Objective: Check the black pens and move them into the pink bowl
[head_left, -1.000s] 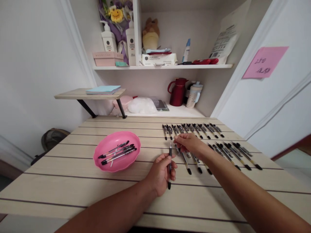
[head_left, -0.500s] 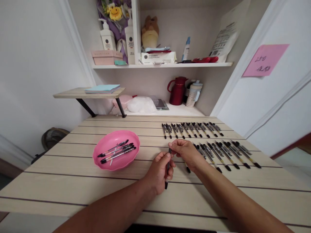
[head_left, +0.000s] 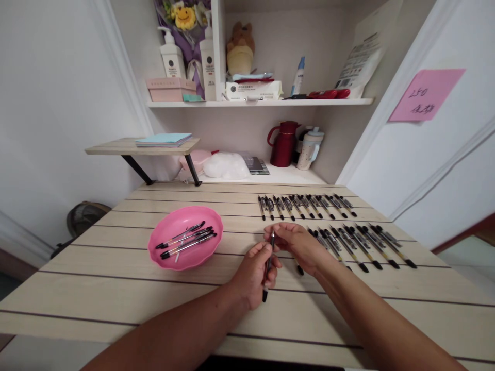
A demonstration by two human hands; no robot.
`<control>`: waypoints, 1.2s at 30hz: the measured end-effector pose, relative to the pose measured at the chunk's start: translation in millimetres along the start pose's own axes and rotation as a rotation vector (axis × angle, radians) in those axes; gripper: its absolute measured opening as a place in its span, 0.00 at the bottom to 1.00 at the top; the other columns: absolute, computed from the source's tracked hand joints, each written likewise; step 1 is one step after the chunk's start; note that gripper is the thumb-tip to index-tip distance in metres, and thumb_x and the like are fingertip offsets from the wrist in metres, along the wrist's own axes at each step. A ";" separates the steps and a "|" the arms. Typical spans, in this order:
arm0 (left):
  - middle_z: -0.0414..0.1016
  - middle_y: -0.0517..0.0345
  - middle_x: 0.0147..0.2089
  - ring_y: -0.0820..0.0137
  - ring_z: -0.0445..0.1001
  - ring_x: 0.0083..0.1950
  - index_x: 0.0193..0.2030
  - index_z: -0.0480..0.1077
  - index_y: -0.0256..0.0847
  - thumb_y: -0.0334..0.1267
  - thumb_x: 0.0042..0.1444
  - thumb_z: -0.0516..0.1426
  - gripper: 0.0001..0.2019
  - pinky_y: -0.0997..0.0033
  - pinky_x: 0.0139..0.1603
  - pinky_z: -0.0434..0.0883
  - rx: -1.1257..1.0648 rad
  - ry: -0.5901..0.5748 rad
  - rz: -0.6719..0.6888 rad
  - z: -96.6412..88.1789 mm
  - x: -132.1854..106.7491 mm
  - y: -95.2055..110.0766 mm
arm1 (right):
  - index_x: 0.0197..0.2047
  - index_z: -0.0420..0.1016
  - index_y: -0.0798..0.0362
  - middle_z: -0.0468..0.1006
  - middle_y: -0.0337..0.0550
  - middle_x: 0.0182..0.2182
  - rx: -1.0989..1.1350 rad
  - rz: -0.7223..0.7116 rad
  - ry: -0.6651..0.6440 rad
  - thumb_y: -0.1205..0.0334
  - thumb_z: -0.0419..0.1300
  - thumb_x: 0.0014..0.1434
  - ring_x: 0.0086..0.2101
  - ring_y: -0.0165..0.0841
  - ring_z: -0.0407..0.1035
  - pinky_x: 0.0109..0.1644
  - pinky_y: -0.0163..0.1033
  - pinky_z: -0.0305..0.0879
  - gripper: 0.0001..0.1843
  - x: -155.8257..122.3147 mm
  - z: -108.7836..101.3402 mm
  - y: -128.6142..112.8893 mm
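My left hand [head_left: 256, 273] is wrapped round a black pen [head_left: 268, 270], held nearly upright with its black end down and its pale metal tip up. Right beside that tip is my right hand [head_left: 296, 242], its fingers curled and close together; whatever they may hold is hidden. On the table to the right, several similar pens [head_left: 350, 250] lie slanted in a near row, partly behind my right forearm. A second row of pens [head_left: 305, 206] lies farther back.
A pink bowl [head_left: 154, 256] with several pens in it stands to the left on the slatted table [head_left: 116, 288]. Behind are a small raised shelf [head_left: 116, 147], a red jug [head_left: 284, 144] and a light tumbler [head_left: 309, 150].
My right fingers have shifted slightly at the pen's upper end, and the metal tip now shows there. My left hand stays round the pen.
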State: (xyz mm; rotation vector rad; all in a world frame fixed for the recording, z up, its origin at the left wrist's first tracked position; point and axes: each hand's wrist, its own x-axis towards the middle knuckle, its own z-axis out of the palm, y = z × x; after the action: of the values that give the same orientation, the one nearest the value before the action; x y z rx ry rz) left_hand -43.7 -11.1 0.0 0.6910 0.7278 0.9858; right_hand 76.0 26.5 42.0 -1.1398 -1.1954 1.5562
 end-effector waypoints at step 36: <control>0.64 0.66 0.24 0.85 0.51 0.14 0.35 0.60 0.40 0.47 0.48 0.56 0.14 0.82 0.14 0.43 0.024 -0.009 -0.012 1.7 -1.2 2.5 | 0.26 0.72 0.56 0.75 0.42 0.25 0.219 -0.050 -0.026 0.55 0.66 0.41 0.24 0.27 0.66 0.26 0.33 0.59 0.13 -1.3 0.1 8.0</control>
State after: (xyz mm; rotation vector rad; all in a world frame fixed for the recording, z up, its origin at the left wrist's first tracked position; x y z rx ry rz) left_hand -44.0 -11.5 3.2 0.7104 0.7365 0.9638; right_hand 75.4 23.7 34.4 -0.9426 -1.0330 1.6238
